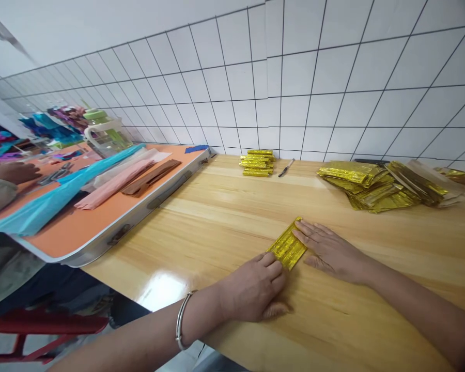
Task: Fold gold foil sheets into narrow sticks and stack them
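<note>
A folded piece of shiny gold foil lies slantwise on the wooden table in front of me, with creases along its length. My left hand, a silver bangle at its wrist, has its fingers curled over the near end of the foil. Its fingertips are partly hidden. My right hand lies flat, fingers stretched out onto the foil's far right edge and thumb resting apart on the wood.
A stack of folded gold strips sits by the tiled wall, a pen beside it. Loose gold foil sheets are heaped at the right. On the left, an orange-topped table carries coloured crepe paper; another person's hand rests there.
</note>
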Tool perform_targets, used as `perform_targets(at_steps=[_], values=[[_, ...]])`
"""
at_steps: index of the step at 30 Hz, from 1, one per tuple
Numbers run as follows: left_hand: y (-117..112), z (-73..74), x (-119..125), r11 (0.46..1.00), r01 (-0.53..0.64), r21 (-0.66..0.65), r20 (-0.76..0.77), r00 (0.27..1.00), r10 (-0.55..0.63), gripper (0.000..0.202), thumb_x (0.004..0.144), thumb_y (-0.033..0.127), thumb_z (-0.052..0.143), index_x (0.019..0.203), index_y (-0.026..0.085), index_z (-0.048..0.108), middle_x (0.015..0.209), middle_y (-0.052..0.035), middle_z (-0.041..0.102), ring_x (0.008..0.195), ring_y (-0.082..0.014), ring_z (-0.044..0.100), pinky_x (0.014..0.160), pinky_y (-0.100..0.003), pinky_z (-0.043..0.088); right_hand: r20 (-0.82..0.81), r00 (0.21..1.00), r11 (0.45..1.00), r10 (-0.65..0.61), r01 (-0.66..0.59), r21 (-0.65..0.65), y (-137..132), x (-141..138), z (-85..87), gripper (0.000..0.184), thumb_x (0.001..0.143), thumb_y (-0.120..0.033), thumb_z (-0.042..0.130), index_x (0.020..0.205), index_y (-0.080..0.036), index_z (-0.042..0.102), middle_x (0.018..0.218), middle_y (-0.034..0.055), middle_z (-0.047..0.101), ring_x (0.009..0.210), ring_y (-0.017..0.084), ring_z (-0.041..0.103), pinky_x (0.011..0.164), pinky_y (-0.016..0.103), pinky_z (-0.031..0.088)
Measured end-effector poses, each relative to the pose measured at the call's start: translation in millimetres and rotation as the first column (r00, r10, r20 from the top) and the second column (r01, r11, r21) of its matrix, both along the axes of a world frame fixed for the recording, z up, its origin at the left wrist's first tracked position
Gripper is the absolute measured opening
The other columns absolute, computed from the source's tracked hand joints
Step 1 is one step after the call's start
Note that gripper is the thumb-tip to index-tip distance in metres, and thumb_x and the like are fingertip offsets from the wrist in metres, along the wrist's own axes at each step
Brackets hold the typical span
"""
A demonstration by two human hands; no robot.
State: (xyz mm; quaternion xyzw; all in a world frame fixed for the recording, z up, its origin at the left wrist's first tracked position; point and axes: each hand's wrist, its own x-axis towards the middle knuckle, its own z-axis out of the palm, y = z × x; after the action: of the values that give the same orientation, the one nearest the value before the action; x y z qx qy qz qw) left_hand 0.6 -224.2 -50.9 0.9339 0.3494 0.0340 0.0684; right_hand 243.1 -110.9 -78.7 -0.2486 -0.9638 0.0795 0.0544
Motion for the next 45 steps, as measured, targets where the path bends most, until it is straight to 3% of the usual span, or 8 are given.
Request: perform_targets(at_steps=[12,21,30,34,38,40,43,45], values=[[2.5,4.6,6.8,1.000,-0.014,-0.004,0.007,1.000,0.014,0.045,0.086,0.052,0.038,0.102,0.012,0.055,0.092,-0.0106,0.053,0.088,-0.0236,0.047,0.085,-0.037,0.042,-0.002,1.000,0.996,0.028,-0.029,-0.083,19.6,1.7,5.0,0.060,0.092,-0.051,0.031,0.145,-0.024,0.018,0.151,0.0059,0.018,0.138,0.023,0.017,0.110,0.045,0.020],[-1.3,11.2,7.8,0.998,-0.047,-0.047,0.023,0.999,0.048,0.045,0.086,0.051,0.040,0.104,0.013,0.054,0.097,-0.0114,0.052,0.093,-0.0249,0.046,0.089,-0.040,0.040,0.002,0.986,0.985,-0.169,0.169,0.027,8.3,-24.7,11.4,0.056,0.093,-0.048,0.024,0.137,-0.017,0.039,0.141,0.0102,0.040,0.131,0.023,0.034,0.106,0.044,0.027],[-0.1,4.1,9.9,0.997,-0.069,-0.048,0.033,0.997,0.070,0.044,0.085,0.050,0.043,0.107,0.013,0.053,0.098,-0.0117,0.052,0.097,-0.0261,0.046,0.090,-0.042,0.041,0.005,0.983,0.982,-0.186,0.186,0.018,23.9,-19.2,-4.3,0.057,0.093,-0.051,0.021,0.142,-0.023,0.029,0.146,0.0060,0.032,0.134,0.023,0.028,0.108,0.044,0.022],[4.0,2.8,20.5,0.992,-0.127,0.004,0.048,0.991,0.127,0.042,0.086,0.047,0.042,0.110,0.013,0.052,0.100,-0.0110,0.052,0.099,-0.0262,0.046,0.089,-0.041,0.043,0.030,0.988,0.987,-0.153,0.154,-0.032,39.4,-18.7,4.6,0.059,0.093,-0.052,0.019,0.141,-0.021,0.032,0.146,0.0079,0.033,0.134,0.024,0.028,0.107,0.044,0.021],[3.0,2.4,29.2,0.985,-0.165,0.051,0.045,0.986,0.163,0.039,0.087,0.045,0.042,0.106,0.013,0.054,0.099,-0.0108,0.052,0.098,-0.0266,0.046,0.090,-0.042,0.042,0.053,0.986,0.985,-0.161,0.164,-0.054,42.0,-27.9,17.7,0.055,0.093,-0.051,0.017,0.136,-0.026,0.040,0.141,0.0054,0.041,0.131,0.024,0.033,0.107,0.051,0.017],[2.0,2.0,30.6,0.984,-0.167,0.057,0.048,0.985,0.164,0.039,0.087,0.045,0.042,0.105,0.012,0.054,0.099,-0.0109,0.053,0.098,-0.0267,0.046,0.090,-0.043,0.041,0.060,0.963,0.964,-0.264,0.264,0.019,34.9,-39.4,20.1,0.057,0.093,-0.052,0.018,0.130,-0.021,0.048,0.137,0.0085,0.047,0.130,0.024,0.035,0.108,0.049,0.016],[1.8,1.7,30.1,0.985,-0.162,0.060,0.046,0.986,0.159,0.043,0.087,0.046,0.041,0.107,0.011,0.054,0.101,-0.0118,0.053,0.100,-0.0276,0.045,0.092,-0.044,0.039,0.033,0.933,0.931,-0.358,0.354,0.087,20.6,-60.3,15.2,0.067,0.091,-0.053,0.023,0.131,-0.004,0.045,0.141,0.0202,0.037,0.137,0.030,0.016,0.110,0.050,0.006],[1.8,2.1,29.3,0.987,-0.149,0.055,0.029,0.989,0.148,0.045,0.088,0.048,0.039,0.108,0.010,0.055,0.101,-0.0122,0.053,0.100,-0.0276,0.045,0.092,-0.044,0.038,0.032,0.925,0.921,-0.379,0.374,0.105,13.6,-71.1,8.1,0.066,0.092,-0.051,0.021,0.134,-0.005,0.041,0.145,0.0175,0.031,0.138,0.027,0.012,0.111,0.045,0.006]])
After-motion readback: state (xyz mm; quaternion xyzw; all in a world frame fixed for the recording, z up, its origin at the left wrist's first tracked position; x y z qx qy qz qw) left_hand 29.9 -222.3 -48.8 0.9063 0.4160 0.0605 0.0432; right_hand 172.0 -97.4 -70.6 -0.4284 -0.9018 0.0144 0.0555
